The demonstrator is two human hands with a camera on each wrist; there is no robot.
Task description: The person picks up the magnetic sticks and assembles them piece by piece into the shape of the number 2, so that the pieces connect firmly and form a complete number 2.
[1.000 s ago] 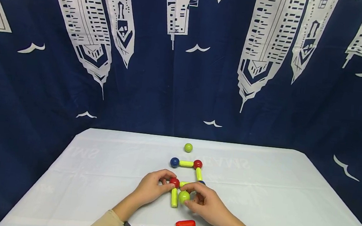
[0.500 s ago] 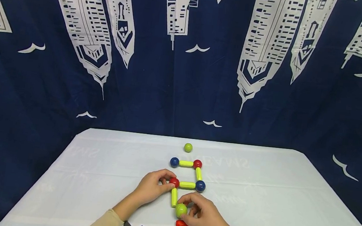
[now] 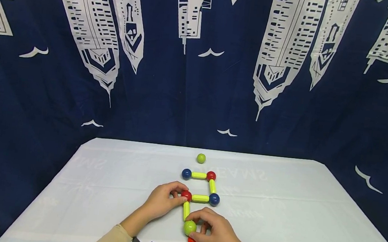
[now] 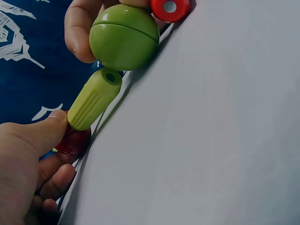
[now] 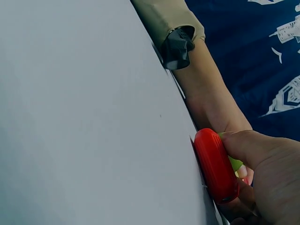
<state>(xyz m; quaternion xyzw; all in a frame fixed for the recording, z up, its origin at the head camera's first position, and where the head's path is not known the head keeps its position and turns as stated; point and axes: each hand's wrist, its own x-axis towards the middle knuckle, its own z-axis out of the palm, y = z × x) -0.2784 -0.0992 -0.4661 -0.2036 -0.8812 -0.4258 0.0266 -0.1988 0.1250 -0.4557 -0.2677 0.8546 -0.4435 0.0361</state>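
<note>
My left hand (image 3: pixel 161 201) pinches a red ball (image 3: pixel 186 195) between thumb and fingers. From that ball a yellow-green rod (image 4: pixel 95 99) points toward me. At the rod's near end my right hand (image 3: pixel 217 234) holds a green ball (image 3: pixel 190 228); in the left wrist view the ball (image 4: pixel 124 37) meets the rod's tip or nearly so. Another yellow-green rod (image 3: pixel 200 198) joins the pinched red ball to a blue ball (image 3: pixel 214 199). A red rod (image 5: pixel 215 166) lies on the table beside my right thumb, partly hidden by that hand in the head view.
Beyond the hands the chain continues through a rod (image 3: pixel 212 186), a second red ball (image 3: pixel 211 176) and another rod (image 3: pixel 199 175) to a blue ball (image 3: pixel 186 174). A loose green ball (image 3: pixel 201 158) sits near the far edge of the white table (image 3: pixel 294 210).
My right hand has carried the green ball toward me and slightly left, from beside the rod to its near end, now covering part of the red rod. The left hand has stayed put.
</note>
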